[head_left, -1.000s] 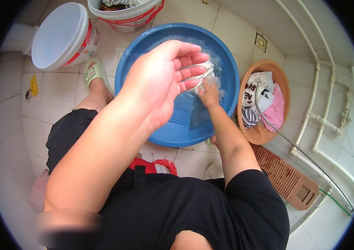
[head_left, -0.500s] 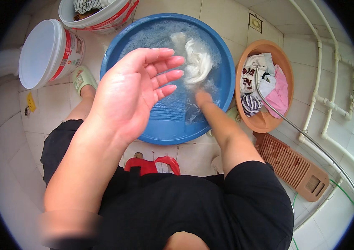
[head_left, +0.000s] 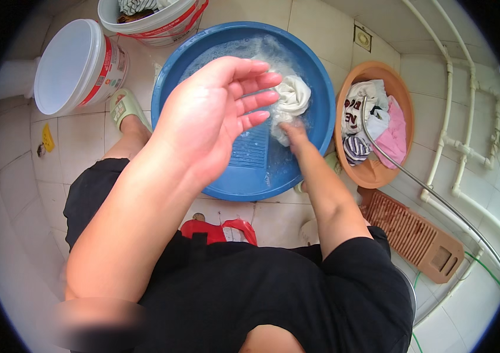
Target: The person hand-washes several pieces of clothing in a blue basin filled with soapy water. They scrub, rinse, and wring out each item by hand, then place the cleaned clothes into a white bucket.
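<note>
- The white cloth [head_left: 293, 95] lies bunched in your blue tub [head_left: 235, 187], right of its middle, in sudsy water [head_left: 262, 50].
- Your right hand [head_left: 293, 130] is down in the suds at the near end of the cloth, fingers partly hidden; whether it grips the cloth or only touches it, you cannot tell from here.
- Your left hand [head_left: 217, 112] is raised over the left half of the tub, open, palm turned to the right, fingers loosely bent and slightly apart.
- Below that hand, you have a ridged panel [head_left: 249, 152] in the near part of the tub.
- Just right of the tub stands your orange basin [head_left: 373, 175], holding a printed white garment [head_left: 353, 112], a striped cloth [head_left: 356, 150] and a pink cloth [head_left: 396, 138].
- A metal hose [head_left: 438, 200] curves over the basin and runs to the near right, past a brown washboard [head_left: 412, 238] on the floor.
- To your far left are a white bucket [head_left: 67, 67] and, farther off, a second bucket [head_left: 165, 28] with clothes in it.
- Your left foot, in a green slipper [head_left: 123, 106], is beside the tub.
- Nearest you on the floor lies a red bag [head_left: 206, 230].
</note>
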A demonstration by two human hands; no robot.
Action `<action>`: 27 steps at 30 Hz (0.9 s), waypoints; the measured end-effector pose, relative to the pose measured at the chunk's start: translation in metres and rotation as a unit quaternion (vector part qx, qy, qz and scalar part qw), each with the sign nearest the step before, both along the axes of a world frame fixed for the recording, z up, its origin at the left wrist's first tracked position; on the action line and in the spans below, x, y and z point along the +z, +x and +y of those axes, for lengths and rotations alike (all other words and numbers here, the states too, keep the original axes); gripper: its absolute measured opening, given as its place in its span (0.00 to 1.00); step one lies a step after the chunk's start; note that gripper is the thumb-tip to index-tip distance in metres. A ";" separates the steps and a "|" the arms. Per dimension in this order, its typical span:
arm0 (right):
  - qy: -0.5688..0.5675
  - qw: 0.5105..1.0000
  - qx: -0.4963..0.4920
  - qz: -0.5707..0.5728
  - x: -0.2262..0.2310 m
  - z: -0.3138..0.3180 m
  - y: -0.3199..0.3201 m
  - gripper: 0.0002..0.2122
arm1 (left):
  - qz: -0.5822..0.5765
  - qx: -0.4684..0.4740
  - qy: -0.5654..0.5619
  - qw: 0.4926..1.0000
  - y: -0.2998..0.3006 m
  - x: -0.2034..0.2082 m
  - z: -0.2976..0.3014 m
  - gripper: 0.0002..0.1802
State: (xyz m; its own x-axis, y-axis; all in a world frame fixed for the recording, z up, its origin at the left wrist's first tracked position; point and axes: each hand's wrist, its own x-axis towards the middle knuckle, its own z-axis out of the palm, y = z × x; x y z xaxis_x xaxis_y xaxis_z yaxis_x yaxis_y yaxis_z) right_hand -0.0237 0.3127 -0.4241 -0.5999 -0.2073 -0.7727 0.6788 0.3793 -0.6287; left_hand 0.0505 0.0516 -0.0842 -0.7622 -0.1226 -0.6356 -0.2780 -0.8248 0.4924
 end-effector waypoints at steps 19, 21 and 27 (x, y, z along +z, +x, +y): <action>-0.512 0.795 -0.013 0.325 0.462 -0.045 -0.061 0.32 | 0.022 0.038 0.023 0.999 0.009 0.028 -0.020 0.13; -0.363 0.843 -0.062 0.392 0.440 -0.046 -0.066 0.26 | 0.023 0.034 0.032 0.999 0.007 0.027 -0.018 0.13; -0.059 0.926 0.103 0.357 0.272 -0.051 -0.086 0.15 | 0.011 0.042 0.023 0.999 0.009 0.022 -0.018 0.12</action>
State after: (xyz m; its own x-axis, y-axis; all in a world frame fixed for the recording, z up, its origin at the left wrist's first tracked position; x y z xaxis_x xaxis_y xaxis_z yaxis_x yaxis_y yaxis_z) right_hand -0.1096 0.2616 -0.1526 -0.8876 -0.4327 -0.1579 -0.0062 0.3540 -0.9352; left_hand 0.0599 0.0335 -0.0620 -0.7645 -0.1581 -0.6249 -0.1966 -0.8661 0.4596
